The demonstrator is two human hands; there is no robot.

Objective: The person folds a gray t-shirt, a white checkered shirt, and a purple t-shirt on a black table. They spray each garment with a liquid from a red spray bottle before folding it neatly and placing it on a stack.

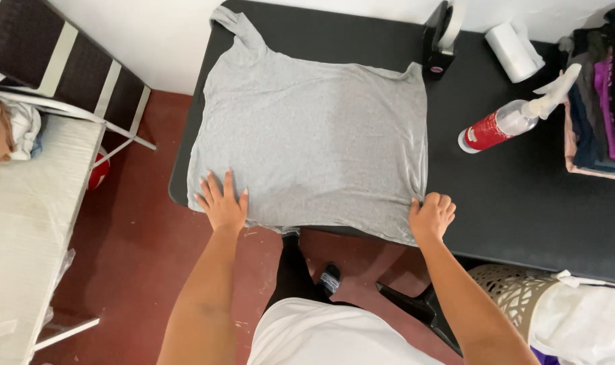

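Right grip pinching grey shirt hem — left hand flat

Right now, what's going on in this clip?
A person stands at a black table with a grey T-shirt spread flat on it. The left hand lies open and flat on the shirt's near left corner. The right hand is closed, pinching the shirt's near right corner at the table edge. To the right on the table lie a spray bottle on its side, a white roll and a stack of folded clothes. A tape dispenser stands by the shirt's far edge.
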